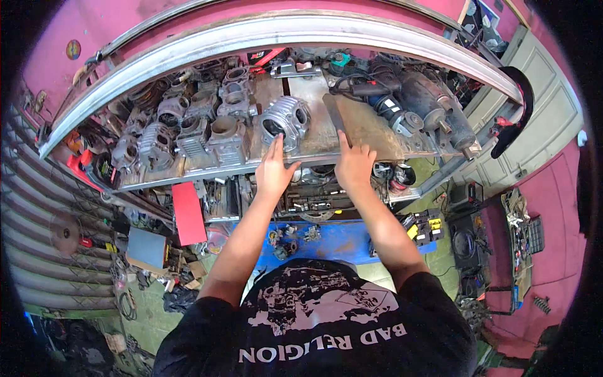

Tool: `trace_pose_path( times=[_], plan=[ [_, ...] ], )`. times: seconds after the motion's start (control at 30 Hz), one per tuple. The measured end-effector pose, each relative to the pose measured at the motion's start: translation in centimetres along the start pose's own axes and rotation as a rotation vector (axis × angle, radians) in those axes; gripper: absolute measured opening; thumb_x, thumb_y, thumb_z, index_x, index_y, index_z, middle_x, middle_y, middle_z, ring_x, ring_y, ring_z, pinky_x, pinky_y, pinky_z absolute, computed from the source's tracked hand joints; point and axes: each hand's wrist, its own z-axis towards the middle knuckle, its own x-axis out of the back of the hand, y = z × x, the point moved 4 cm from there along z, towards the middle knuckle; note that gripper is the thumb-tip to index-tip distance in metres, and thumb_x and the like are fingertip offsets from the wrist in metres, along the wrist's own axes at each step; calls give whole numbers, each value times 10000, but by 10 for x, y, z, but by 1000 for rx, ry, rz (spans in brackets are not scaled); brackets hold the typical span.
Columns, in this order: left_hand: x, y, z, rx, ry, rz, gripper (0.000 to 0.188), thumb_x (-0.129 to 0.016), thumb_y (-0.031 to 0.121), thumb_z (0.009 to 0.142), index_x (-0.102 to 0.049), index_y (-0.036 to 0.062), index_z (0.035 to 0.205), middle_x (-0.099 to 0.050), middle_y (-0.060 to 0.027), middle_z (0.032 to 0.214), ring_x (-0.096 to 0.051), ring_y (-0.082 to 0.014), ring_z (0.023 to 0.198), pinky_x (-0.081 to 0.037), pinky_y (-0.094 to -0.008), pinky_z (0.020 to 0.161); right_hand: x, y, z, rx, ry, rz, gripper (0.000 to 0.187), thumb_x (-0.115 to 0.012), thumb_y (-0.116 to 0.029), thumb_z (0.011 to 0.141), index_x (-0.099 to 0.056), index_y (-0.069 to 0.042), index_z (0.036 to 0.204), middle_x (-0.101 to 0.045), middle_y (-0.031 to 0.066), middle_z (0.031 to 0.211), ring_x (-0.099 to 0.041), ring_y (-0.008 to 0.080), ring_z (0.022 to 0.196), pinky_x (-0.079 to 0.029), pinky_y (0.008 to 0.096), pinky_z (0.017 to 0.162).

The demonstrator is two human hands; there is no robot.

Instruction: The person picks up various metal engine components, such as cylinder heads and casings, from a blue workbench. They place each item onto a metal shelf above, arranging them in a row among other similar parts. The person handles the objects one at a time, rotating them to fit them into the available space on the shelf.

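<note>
A silver finned engine cylinder [295, 113] lies on the metal bench shelf [251, 162], its round bore facing my left. My left hand [272, 174] is just in front of it, fingers stretched out and thumb apart. The fingertips reach the cylinder's lower edge; whether they touch it I cannot tell. To the right, a dark flat strip, like a file [333, 113], lies on the bench. My right hand [355, 166] is at its near end, index finger extended onto or just over it, the other fingers loosely bent and apart. Neither hand grips anything.
Several more engine cylinders [227, 137] crowd the bench's left. An angle grinder [394, 114] with cables and dark exhaust-like canisters [433, 113] fill the right. A pale metal beam [301, 28] crosses above. Below stands a blue table [339, 242] with small metal parts.
</note>
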Motion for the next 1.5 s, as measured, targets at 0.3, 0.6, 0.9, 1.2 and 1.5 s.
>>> trace_pose_path(
  times=[0.3,0.6,0.9,1.2,1.5],
  plan=[
    [-1,0,29,105,-395,192,738,-912,466,682,-586,50,1197,-744,-198,1018,-733,-385,937,-583,-483,766,-26,-11,46,86,-269,-195,575,-517,-169,964,-493,-201,1537,-621,161,1256,-500,335,1230,-317,581,1030],
    [52,-23,-29,208,209,-6,534,-776,241,881,-607,57,1352,-732,-205,1141,-732,-389,962,-582,-466,817,31,-123,15,324,51,602,427,-746,-205,852,-649,-119,1259,-705,166,1056,-656,357,974,-501,500,877],
    [86,-111,-37,370,53,112,710,-706,299,931,-461,-99,1466,-617,-347,1313,-688,-471,1070,-572,-508,896,-11,-222,24,239,-128,670,713,-778,-206,863,-489,-310,1506,-704,209,1065,-673,410,1003,-574,481,844],
    [83,-121,-31,348,-30,82,849,-730,284,893,-326,-132,1514,-614,-372,1257,-697,-488,1008,-581,-514,867,-17,-231,24,199,-127,646,648,-779,-216,847,-542,-282,1446,-719,168,1001,-690,378,945,-580,480,811],
    [83,-138,-34,317,47,12,890,-765,336,878,-351,-126,1515,-588,-358,1355,-651,-466,1172,-555,-488,959,25,-220,39,140,-250,710,600,-762,-296,870,-580,-241,1439,-740,225,908,-729,420,873,-590,499,808]
  ],
)
